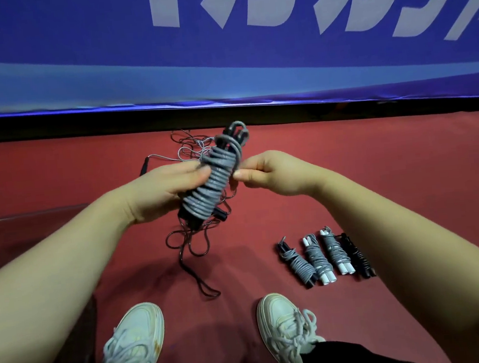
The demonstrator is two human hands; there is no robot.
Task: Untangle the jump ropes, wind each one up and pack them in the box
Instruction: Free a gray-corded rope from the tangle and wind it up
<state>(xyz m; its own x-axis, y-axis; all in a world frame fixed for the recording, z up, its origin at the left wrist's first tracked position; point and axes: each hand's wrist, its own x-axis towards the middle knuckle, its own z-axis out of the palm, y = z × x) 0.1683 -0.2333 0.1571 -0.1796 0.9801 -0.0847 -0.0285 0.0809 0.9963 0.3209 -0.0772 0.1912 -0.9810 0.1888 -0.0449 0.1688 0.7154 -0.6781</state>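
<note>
Plainly, both forearms reach forward from the bottom corners and meet in the middle, above the red floor (390,168). The left hand (161,191) grips the wound jump rope (212,180) around its middle; the thumb lies across the front of the grey coils and the fingers go behind them, where they are hidden. The right hand (263,173) is curled into a narrow pinch: thumb and forefinger hold a grey strand at the right edge of the same bundle, and the other fingers are folded into the palm. The bundle is tilted, its upper end leaning to the right, with black handle ends showing at the top and at the bottom.

Behind the bundle a tangle of thin ropes (192,148) lies on the floor, partly covered by the hands, so how many ropes are in it cannot be told. Below the bundle dark rope loops (192,252) trail on the floor toward the white shoes (133,344). To the right, four wound ropes (323,256) lie side by side, touching or nearly touching: three grey and one black. At the left edge a clear shape (33,225) stands behind the left forearm; it is faint, and whether it is the box I cannot tell.

The blue banner (76,50) carries large white characters, cut off at the top and right edges, and I cannot read them.
</note>
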